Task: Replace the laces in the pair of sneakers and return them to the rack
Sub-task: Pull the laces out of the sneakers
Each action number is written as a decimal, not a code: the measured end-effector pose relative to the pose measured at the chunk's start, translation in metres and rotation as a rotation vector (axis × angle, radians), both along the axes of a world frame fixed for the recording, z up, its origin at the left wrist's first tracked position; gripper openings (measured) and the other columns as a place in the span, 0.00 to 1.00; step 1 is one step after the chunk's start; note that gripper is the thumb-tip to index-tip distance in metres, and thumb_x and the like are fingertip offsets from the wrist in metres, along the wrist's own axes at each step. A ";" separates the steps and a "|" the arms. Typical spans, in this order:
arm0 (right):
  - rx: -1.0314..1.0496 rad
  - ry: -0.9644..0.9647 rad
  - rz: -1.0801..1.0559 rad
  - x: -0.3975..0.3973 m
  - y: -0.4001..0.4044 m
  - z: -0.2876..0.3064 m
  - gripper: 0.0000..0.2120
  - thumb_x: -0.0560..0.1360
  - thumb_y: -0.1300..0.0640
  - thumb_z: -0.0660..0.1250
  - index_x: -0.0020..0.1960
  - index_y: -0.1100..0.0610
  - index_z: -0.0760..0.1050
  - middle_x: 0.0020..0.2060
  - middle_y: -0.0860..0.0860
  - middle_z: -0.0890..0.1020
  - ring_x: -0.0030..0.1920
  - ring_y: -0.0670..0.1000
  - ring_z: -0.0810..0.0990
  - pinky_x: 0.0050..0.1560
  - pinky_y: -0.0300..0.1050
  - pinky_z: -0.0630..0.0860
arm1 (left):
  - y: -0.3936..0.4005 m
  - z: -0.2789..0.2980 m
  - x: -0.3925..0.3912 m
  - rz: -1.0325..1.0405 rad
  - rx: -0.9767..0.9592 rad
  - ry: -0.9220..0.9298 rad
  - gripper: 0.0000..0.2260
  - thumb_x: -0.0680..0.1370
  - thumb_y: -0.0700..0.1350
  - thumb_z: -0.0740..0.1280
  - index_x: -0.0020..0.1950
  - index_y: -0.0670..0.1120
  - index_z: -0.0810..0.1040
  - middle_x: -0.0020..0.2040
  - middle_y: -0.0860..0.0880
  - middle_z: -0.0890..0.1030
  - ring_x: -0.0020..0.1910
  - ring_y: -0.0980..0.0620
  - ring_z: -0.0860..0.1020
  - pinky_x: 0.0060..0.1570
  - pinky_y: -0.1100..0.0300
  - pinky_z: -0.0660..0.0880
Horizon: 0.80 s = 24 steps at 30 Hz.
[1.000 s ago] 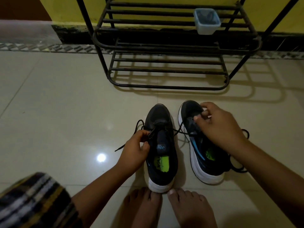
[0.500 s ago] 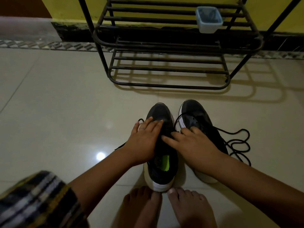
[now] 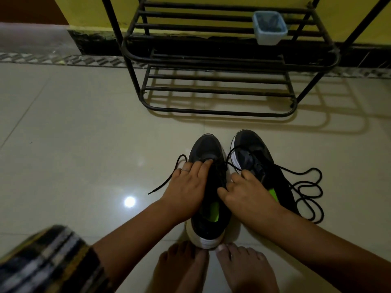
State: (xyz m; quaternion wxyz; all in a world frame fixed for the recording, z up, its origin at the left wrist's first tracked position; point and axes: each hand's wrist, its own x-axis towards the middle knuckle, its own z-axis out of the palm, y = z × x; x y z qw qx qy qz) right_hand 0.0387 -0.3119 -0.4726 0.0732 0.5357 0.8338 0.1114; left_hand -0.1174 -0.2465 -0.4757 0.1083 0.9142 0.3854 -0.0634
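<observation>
Two dark sneakers are seen from the head view, set side by side on the glossy tiled floor (image 3: 74,144), toes toward the rack (image 3: 218,60). The left sneaker (image 3: 208,227) is touched at its heel by the person's bare feet (image 3: 213,269), and its green insole is visible inside. The left hand (image 3: 186,187) is laid over the forward part of this shoe, its fingers (image 3: 201,166) straight and close together, pressing near the toe cap; a ring is worn on one finger. A black lace (image 3: 167,178) trails from under this hand onto the floor. The right hand (image 3: 245,191) is placed between the two shoes, its fingers curled at the laces of the left sneaker; whether a lace is actually pinched cannot be told. The right sneaker (image 3: 260,166) is only partly laced, and its long black lace (image 3: 311,191) is looped loosely on the floor beside it. On the upper shelf of the black metal rack a small pale blue container (image 3: 269,28) is kept; its contents cannot be made out. A striped garment (image 3: 42,263) is seen at the lower left.
</observation>
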 end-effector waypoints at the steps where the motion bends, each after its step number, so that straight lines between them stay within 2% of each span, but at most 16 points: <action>1: -0.001 0.007 -0.010 -0.001 -0.001 -0.001 0.04 0.58 0.59 0.71 0.32 0.56 0.77 0.24 0.54 0.77 0.30 0.56 0.77 0.37 0.48 0.74 | 0.000 0.000 0.001 -0.002 0.018 0.012 0.30 0.75 0.49 0.44 0.77 0.43 0.51 0.65 0.43 0.68 0.62 0.41 0.69 0.56 0.51 0.68; 4: -0.012 0.042 -0.037 -0.007 -0.004 -0.001 0.02 0.57 0.59 0.66 0.30 0.56 0.76 0.23 0.54 0.76 0.28 0.56 0.76 0.33 0.46 0.74 | 0.001 -0.001 0.003 -0.013 0.004 0.078 0.26 0.80 0.49 0.49 0.77 0.45 0.47 0.70 0.45 0.62 0.66 0.42 0.63 0.60 0.52 0.63; 5: -0.021 0.046 -0.042 -0.008 -0.005 -0.001 0.03 0.56 0.59 0.67 0.29 0.56 0.75 0.22 0.54 0.75 0.27 0.56 0.75 0.32 0.45 0.74 | 0.002 0.001 0.004 -0.023 0.002 0.093 0.26 0.81 0.48 0.51 0.77 0.46 0.47 0.70 0.45 0.61 0.67 0.43 0.62 0.61 0.52 0.62; 8: -0.064 0.053 -0.039 -0.010 -0.007 -0.004 0.13 0.50 0.59 0.78 0.28 0.57 0.75 0.20 0.53 0.74 0.23 0.55 0.74 0.29 0.42 0.72 | 0.002 0.003 0.005 -0.041 0.015 0.082 0.25 0.81 0.48 0.52 0.76 0.47 0.50 0.70 0.46 0.62 0.67 0.43 0.62 0.61 0.52 0.62; 13: -0.080 0.078 -0.065 -0.012 -0.007 -0.004 0.17 0.45 0.57 0.80 0.28 0.56 0.75 0.19 0.53 0.73 0.22 0.54 0.74 0.27 0.42 0.71 | 0.002 -0.005 -0.001 -0.037 -0.006 -0.001 0.23 0.80 0.47 0.56 0.75 0.50 0.56 0.68 0.49 0.65 0.67 0.45 0.62 0.61 0.54 0.62; 16: -0.094 0.083 -0.078 -0.013 -0.008 -0.006 0.17 0.45 0.57 0.80 0.28 0.56 0.75 0.19 0.53 0.73 0.22 0.54 0.73 0.27 0.41 0.71 | 0.002 -0.010 -0.005 -0.015 -0.033 -0.104 0.21 0.77 0.44 0.61 0.71 0.49 0.66 0.63 0.47 0.72 0.63 0.43 0.67 0.57 0.52 0.66; 19: -0.087 0.098 -0.086 -0.012 -0.010 -0.007 0.17 0.45 0.57 0.80 0.27 0.56 0.75 0.19 0.53 0.73 0.22 0.54 0.73 0.26 0.40 0.71 | 0.004 -0.017 -0.010 -0.034 0.028 -0.227 0.18 0.69 0.43 0.66 0.59 0.49 0.74 0.52 0.47 0.77 0.54 0.42 0.73 0.45 0.51 0.73; 24: -0.082 0.093 -0.098 -0.012 -0.009 -0.010 0.17 0.43 0.57 0.80 0.26 0.56 0.75 0.19 0.53 0.73 0.21 0.54 0.73 0.25 0.40 0.70 | 0.006 -0.021 -0.015 -0.072 0.094 -0.358 0.13 0.69 0.44 0.59 0.52 0.49 0.75 0.50 0.48 0.76 0.53 0.45 0.69 0.45 0.53 0.72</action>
